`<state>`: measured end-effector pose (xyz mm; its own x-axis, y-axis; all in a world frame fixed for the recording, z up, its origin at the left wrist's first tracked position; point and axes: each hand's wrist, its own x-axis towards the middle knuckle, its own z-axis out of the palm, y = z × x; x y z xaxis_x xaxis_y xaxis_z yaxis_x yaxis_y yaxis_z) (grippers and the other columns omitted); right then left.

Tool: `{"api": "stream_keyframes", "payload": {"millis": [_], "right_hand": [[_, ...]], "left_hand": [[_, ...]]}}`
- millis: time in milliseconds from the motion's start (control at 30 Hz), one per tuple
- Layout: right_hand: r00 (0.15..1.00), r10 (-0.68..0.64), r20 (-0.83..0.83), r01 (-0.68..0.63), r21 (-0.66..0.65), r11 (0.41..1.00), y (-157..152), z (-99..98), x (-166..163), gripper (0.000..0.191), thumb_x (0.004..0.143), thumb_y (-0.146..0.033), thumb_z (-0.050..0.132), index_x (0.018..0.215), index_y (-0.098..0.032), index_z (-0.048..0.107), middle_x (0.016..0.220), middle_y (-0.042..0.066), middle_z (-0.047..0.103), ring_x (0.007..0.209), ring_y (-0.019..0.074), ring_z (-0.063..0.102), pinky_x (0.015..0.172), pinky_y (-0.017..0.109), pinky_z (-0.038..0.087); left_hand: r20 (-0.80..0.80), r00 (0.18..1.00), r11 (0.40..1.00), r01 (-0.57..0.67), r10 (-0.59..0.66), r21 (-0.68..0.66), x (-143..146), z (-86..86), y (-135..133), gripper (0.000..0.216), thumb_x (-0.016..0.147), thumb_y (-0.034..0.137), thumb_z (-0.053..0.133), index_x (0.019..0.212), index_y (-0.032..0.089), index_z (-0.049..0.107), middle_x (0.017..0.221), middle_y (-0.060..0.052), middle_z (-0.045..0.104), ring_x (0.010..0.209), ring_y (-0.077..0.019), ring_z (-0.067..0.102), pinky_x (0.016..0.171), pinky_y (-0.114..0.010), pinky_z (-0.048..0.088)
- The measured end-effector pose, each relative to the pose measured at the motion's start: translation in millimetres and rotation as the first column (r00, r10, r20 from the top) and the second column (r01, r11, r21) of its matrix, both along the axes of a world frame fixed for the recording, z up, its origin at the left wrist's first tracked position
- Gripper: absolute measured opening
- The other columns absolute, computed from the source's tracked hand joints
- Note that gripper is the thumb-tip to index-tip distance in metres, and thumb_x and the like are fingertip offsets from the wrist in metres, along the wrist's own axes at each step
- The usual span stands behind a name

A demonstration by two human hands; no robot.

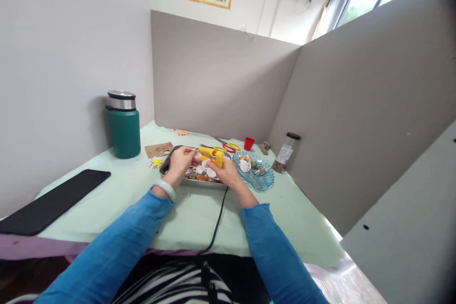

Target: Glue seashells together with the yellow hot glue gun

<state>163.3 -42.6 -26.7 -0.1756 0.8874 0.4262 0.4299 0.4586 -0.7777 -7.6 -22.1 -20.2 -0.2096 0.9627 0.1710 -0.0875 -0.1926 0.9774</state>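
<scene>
My right hand (pixel 228 173) is wrapped round a yellow glue gun (pixel 213 155), whose nozzle points left toward my left hand. Its black cord (pixel 217 221) runs down over the table edge to me. My left hand (pixel 181 161) is closed in a pinch on a small pale piece at the gun's tip; I cannot make out what it is. Both hands hover over a metal tray (pixel 164 166) filled with several shells. A blue shell-shaped glass dish (pixel 265 181) with more shells lies just right of my right hand.
A green flask (pixel 124 126) stands at the left, a black pad (pixel 53 202) lies near the front left edge. Scissors (pixel 226 146), a red cup (pixel 249 143), a brown card (pixel 158 149) and a clear jar (pixel 286 153) sit behind the tray. Grey partitions wall the table.
</scene>
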Motion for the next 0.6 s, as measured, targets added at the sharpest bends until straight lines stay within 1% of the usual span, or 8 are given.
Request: {"api": "stream_keyframes", "payload": {"millis": [200, 400, 600], "right_hand": [[1.0, -0.007, -0.026, 0.008, 0.023, 1.0, -1.1, 0.6, -0.3, 0.039, 0.078, -0.054, 0.063, 0.08, -0.015, 0.067, 0.063, 0.0, 0.056, 0.059, 0.013, 0.046, 0.053, 0.024, 0.037], [1.0, -0.017, -0.002, 0.017, 0.014, 1.0, -0.4, -0.1, 0.2, 0.038, 0.077, -0.054, 0.064, 0.073, -0.016, 0.064, 0.06, -0.001, 0.053, 0.058, 0.0131, 0.046, 0.052, 0.024, 0.035], [1.0, -0.008, -0.023, 0.008, -0.005, 1.0, -0.9, 0.1, -0.1, 0.037, 0.078, -0.053, 0.063, 0.077, -0.016, 0.064, 0.059, -0.002, 0.05, 0.057, 0.013, 0.045, 0.052, 0.024, 0.035]], "left_hand": [[-0.002, 1.0, 1.0, -0.006, 0.006, -0.007, 0.2, 0.6, 0.1, 0.012, 0.078, 0.02, 0.069, 0.08, 0.015, 0.058, 0.053, -0.004, 0.067, 0.049, -0.0186, 0.067, 0.05, -0.025, 0.053], [-0.023, 1.0, 0.999, 0.0, 0.001, 0.032, -1.3, -3.3, 3.4, 0.008, 0.082, 0.019, 0.064, 0.081, 0.015, 0.058, 0.053, -0.005, 0.067, 0.049, -0.0188, 0.067, 0.049, -0.026, 0.053], [-0.029, 0.999, 0.999, -0.039, 0.04, 0.038, 0.1, 0.2, 0.6, 0.011, 0.079, 0.02, 0.067, 0.082, 0.015, 0.058, 0.053, -0.003, 0.066, 0.051, -0.0194, 0.068, 0.052, -0.027, 0.054]]}}
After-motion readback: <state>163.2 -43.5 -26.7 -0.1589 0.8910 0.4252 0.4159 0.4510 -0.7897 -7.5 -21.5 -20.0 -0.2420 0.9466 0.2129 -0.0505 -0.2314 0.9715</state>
